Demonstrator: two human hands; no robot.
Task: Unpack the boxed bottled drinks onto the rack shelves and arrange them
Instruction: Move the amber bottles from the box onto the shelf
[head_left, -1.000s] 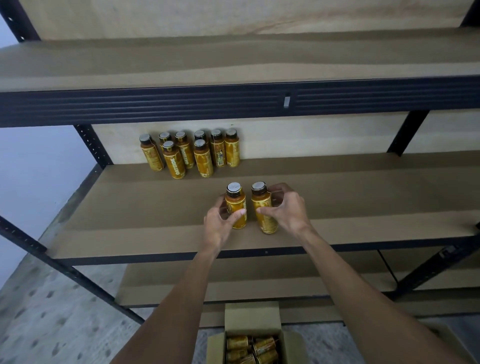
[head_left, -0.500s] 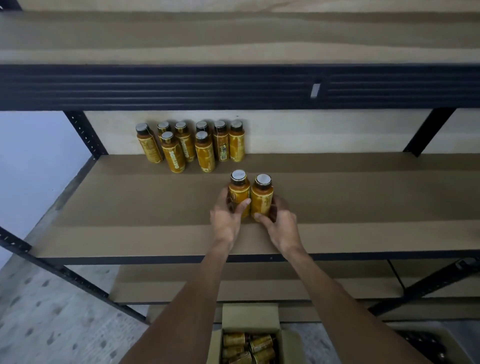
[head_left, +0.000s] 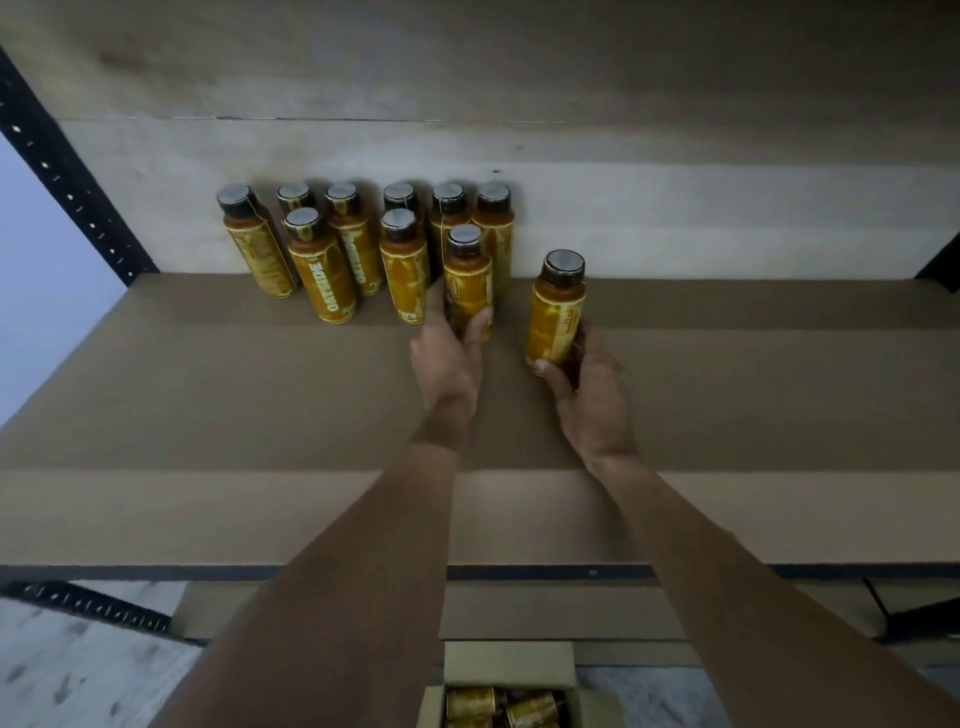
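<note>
Both hands are reaching deeper into the rack than half a second ago, and the two bottles that were standing side by side mid-shelf are now apart and close to the back. Filling most of the view is the middle shelf (head_left: 208, 415), a flat, matte brown fibreboard panel edged in dark metal, with the pale underside of the upper shelf (head_left: 467, 52) hanging overhead and a light board backing (head_left: 675, 218) closing off the rear. A black perforated steel post (head_left: 67, 176) is slanting up the left side, with a pale bluish wall (head_left: 41, 291) showing beyond it. Below, a lower shelf (head_left: 571, 613) of the same board is showing, and under it a speckled grey floor (head_left: 78, 675). An open cardboard box (head_left: 509, 662) is sitting there, holding more bottles lying on their sides (head_left: 519, 706). Eight upright bottles (head_left: 322, 265), round, amber-yellow-labelled and dark-capped, are crowding the back left, blocking any push further that way. The left hand (head_left: 447, 358) is gripping the left-hand bottle (head_left: 467, 275), its fingers (head_left: 434, 306) curling round it just in front of the group's right end. The right hand (head_left: 587, 395) is holding the right-hand bottle (head_left: 556, 312) low down, its fingers (head_left: 577, 338) wrapping behind it, clear of the group.
</note>
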